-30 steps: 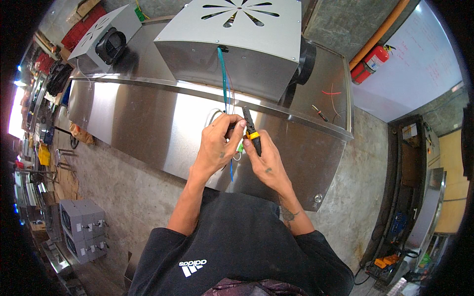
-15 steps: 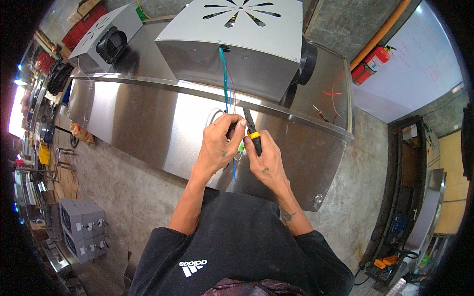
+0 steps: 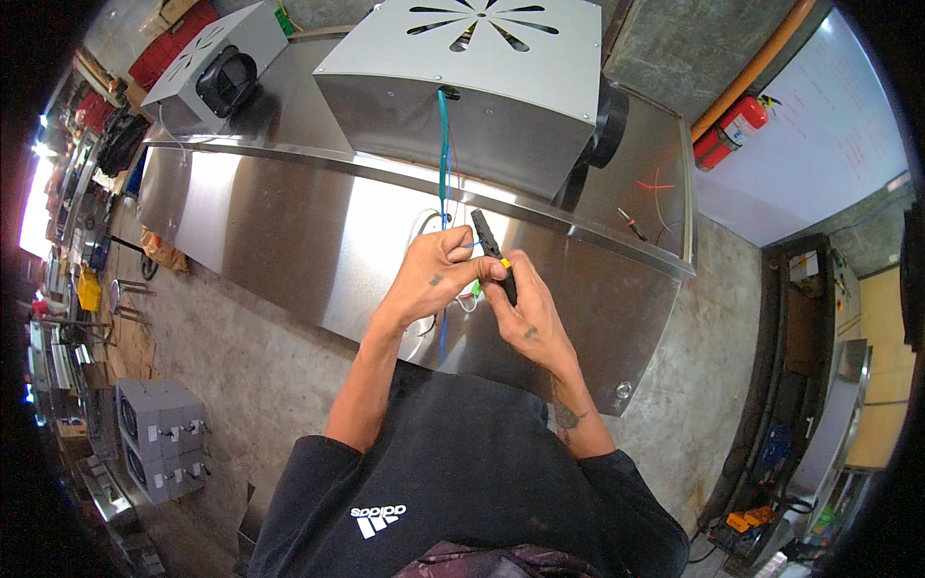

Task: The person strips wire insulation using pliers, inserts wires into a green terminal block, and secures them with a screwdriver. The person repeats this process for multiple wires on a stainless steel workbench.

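My right hand (image 3: 532, 313) is closed round the dark handles of pliers (image 3: 485, 232) with yellow accents, their jaws pointing away from me. Close beside it, my left hand (image 3: 431, 277) pinches a thin blue wire (image 3: 471, 245) whose short end reaches toward the jaws. The left thumb stretches across to the pliers near the yellow part. A teal sleeve (image 3: 443, 144) with thin wires hangs from a hole in a grey metal box (image 3: 462, 130) down toward my hands. Below them, a small green connector (image 3: 476, 287) shows, partly hidden by my fingers.
The box stands on a stainless steel surface (image 3: 270, 231) with a raised ledge. A similar box (image 3: 207, 77) sits at far left. A screwdriver (image 3: 632, 224) and red wire scraps (image 3: 655, 185) lie right. A fire extinguisher (image 3: 732, 133) hangs by a whiteboard (image 3: 819, 135).
My left thumb has moved right onto the pliers, and the blue wire's end now shows between my left fingers and the jaws. The whole view has shifted slightly.
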`<action>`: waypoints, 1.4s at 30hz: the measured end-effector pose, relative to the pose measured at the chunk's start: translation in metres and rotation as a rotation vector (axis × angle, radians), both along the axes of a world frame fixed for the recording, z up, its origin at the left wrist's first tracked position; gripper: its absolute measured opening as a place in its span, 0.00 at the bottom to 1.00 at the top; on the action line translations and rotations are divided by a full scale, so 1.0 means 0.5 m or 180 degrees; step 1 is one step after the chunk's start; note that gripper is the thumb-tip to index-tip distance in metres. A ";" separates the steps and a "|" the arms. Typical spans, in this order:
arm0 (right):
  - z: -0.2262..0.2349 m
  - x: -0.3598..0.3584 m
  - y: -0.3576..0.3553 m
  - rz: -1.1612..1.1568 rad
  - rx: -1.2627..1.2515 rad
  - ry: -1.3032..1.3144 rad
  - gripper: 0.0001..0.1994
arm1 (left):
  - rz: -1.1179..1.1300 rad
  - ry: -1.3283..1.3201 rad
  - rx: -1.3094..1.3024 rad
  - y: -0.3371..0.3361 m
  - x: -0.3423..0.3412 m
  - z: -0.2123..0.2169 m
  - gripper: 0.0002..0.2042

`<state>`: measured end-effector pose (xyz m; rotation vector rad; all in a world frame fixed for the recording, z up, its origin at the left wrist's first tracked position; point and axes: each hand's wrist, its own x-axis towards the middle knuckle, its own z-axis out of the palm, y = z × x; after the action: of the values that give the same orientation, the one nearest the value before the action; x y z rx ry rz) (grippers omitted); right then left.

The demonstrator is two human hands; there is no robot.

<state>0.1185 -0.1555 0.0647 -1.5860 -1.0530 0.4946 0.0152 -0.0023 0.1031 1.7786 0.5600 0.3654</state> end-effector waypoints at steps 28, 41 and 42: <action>-0.117 0.324 -0.050 -0.1974 -0.1564 -0.1846 0.16 | -0.0229 -0.1060 -0.0734 0.012 0.017 -0.024 0.12; -0.009 0.193 -0.084 -0.0170 -0.0092 -0.0302 0.27 | -0.0194 -0.1209 -0.0867 0.011 0.039 -0.019 0.15; 0.007 0.164 -0.107 0.0211 -0.0060 0.0030 0.29 | -0.0191 -0.1207 -0.0870 0.010 0.043 -0.020 0.14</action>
<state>0.2006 -0.2088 0.0685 -1.5677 -1.0994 0.5576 0.0367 0.0029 0.0932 1.4142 0.2705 0.5427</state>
